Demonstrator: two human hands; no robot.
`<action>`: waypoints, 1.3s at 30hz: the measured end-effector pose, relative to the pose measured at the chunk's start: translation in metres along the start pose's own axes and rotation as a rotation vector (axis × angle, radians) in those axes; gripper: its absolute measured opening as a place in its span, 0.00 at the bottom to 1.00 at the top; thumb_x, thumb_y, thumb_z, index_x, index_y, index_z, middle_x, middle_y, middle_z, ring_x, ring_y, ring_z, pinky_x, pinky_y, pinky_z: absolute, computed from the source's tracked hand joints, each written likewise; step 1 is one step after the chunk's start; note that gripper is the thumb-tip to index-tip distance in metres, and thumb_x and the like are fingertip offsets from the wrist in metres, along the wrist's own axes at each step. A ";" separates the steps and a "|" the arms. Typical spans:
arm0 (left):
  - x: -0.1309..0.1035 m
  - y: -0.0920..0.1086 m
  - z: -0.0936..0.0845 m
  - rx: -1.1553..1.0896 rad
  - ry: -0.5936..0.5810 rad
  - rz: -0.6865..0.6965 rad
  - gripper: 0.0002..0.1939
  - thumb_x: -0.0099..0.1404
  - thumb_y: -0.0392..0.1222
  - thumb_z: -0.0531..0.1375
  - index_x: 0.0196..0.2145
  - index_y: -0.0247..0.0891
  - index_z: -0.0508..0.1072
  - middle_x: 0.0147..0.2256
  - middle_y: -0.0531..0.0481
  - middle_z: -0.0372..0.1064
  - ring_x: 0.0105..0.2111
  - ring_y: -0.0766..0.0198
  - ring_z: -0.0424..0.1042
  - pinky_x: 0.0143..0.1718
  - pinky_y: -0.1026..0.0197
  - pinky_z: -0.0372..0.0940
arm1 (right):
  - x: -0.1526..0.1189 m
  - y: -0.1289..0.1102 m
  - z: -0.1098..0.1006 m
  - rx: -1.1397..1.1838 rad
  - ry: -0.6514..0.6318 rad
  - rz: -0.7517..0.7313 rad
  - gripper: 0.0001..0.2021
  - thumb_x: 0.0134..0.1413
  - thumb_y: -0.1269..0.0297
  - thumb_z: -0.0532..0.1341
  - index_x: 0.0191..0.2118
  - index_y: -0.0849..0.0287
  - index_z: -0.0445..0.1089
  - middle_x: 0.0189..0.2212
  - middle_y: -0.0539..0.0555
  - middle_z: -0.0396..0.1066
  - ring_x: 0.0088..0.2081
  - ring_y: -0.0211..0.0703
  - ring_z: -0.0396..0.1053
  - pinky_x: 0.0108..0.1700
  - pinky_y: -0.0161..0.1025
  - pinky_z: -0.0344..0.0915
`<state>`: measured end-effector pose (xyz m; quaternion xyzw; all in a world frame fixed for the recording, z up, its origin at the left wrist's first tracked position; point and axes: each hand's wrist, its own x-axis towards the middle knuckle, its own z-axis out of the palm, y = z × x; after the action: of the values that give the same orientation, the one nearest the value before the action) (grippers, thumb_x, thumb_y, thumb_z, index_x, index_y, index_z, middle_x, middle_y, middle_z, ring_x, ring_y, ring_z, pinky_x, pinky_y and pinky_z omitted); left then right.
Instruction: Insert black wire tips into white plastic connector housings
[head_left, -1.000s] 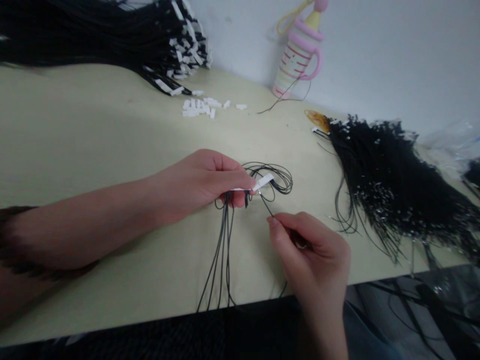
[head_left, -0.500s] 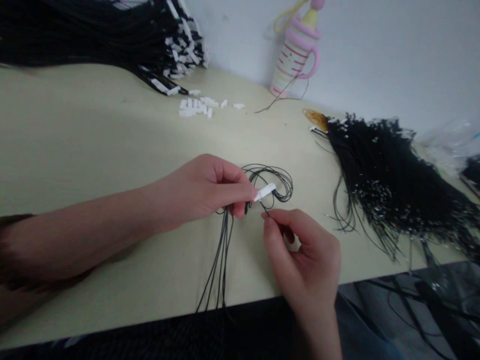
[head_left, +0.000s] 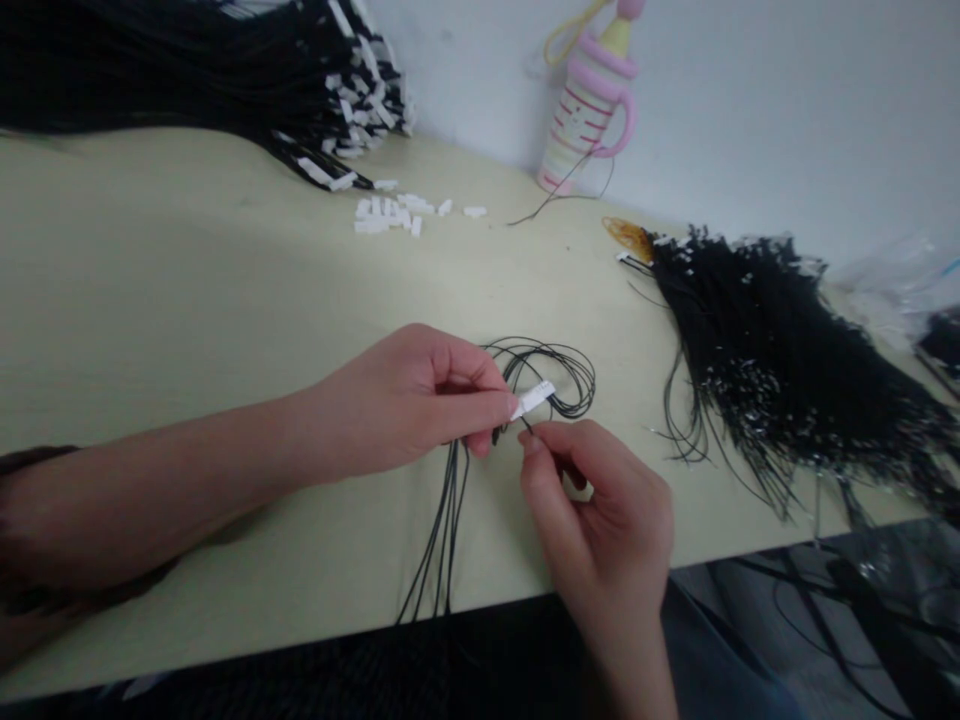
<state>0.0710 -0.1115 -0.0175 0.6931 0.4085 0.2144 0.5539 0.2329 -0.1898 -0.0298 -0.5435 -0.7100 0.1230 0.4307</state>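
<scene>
Between thumb and fingers, my left hand (head_left: 427,395) pinches a small white plastic connector housing (head_left: 536,397). Thin black wires (head_left: 448,530) hang below that hand toward the table edge, and their looped part (head_left: 574,370) lies on the table just beyond the connector. My right hand (head_left: 600,500) pinches one black wire (head_left: 526,426) close to its end, at the near side of the connector. Whether the wire's tip sits inside the housing is too small to tell.
Loose white connectors (head_left: 386,213) lie near the back. A large bundle of black wires (head_left: 187,70) with white connectors is at far left; another black wire bundle (head_left: 787,350) lies at right. A pink-and-white bottle (head_left: 585,110) stands against the wall.
Both hands have shifted slightly; my left hand and the connector sit a little lower in view. The wire in my right hand is closer to the connector.
</scene>
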 end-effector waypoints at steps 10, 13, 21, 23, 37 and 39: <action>-0.004 0.012 -0.016 -0.176 0.124 0.102 0.13 0.60 0.39 0.59 0.19 0.36 0.72 0.17 0.57 0.67 0.19 0.74 0.60 0.21 0.68 0.53 | 0.004 0.018 -0.021 0.317 -0.286 0.221 0.06 0.56 0.71 0.62 0.37 0.57 0.77 0.25 0.47 0.67 0.26 0.32 0.63 0.26 0.31 0.58; -0.008 0.021 -0.023 -0.337 0.142 0.114 0.12 0.58 0.38 0.59 0.18 0.37 0.71 0.14 0.57 0.64 0.18 0.73 0.62 0.21 0.68 0.54 | 0.003 0.019 -0.030 0.415 -0.405 0.322 0.04 0.55 0.69 0.63 0.31 0.59 0.75 0.18 0.45 0.61 0.21 0.31 0.57 0.22 0.30 0.54; -0.004 0.022 -0.024 -0.435 0.125 0.100 0.09 0.52 0.36 0.59 0.16 0.36 0.72 0.11 0.57 0.61 0.13 0.74 0.59 0.17 0.70 0.53 | 0.005 0.017 -0.031 0.572 -0.520 0.385 0.05 0.56 0.69 0.62 0.29 0.60 0.70 0.24 0.49 0.70 0.25 0.32 0.64 0.26 0.29 0.60; -0.004 0.019 -0.023 -0.368 0.144 0.137 0.11 0.55 0.35 0.59 0.16 0.37 0.71 0.12 0.57 0.62 0.15 0.74 0.60 0.19 0.70 0.54 | 0.004 0.015 -0.033 0.489 -0.521 0.363 0.05 0.56 0.68 0.62 0.29 0.60 0.71 0.27 0.50 0.72 0.28 0.34 0.66 0.27 0.30 0.61; -0.009 0.018 -0.007 -0.075 0.110 0.068 0.10 0.55 0.40 0.60 0.18 0.39 0.72 0.15 0.60 0.66 0.17 0.72 0.60 0.19 0.68 0.52 | -0.011 -0.017 0.001 0.045 0.185 0.102 0.08 0.54 0.74 0.64 0.38 0.56 0.73 0.28 0.45 0.73 0.27 0.32 0.68 0.30 0.30 0.65; -0.011 0.018 -0.005 -0.079 0.105 0.053 0.09 0.55 0.41 0.60 0.19 0.39 0.73 0.15 0.60 0.66 0.17 0.72 0.60 0.18 0.69 0.52 | -0.012 -0.019 0.002 0.057 0.179 0.073 0.08 0.53 0.77 0.63 0.38 0.58 0.73 0.28 0.46 0.72 0.28 0.33 0.68 0.31 0.31 0.66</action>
<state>0.0671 -0.1183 0.0029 0.6693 0.4096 0.2810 0.5526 0.2190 -0.2064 -0.0246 -0.5651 -0.6447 0.1097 0.5030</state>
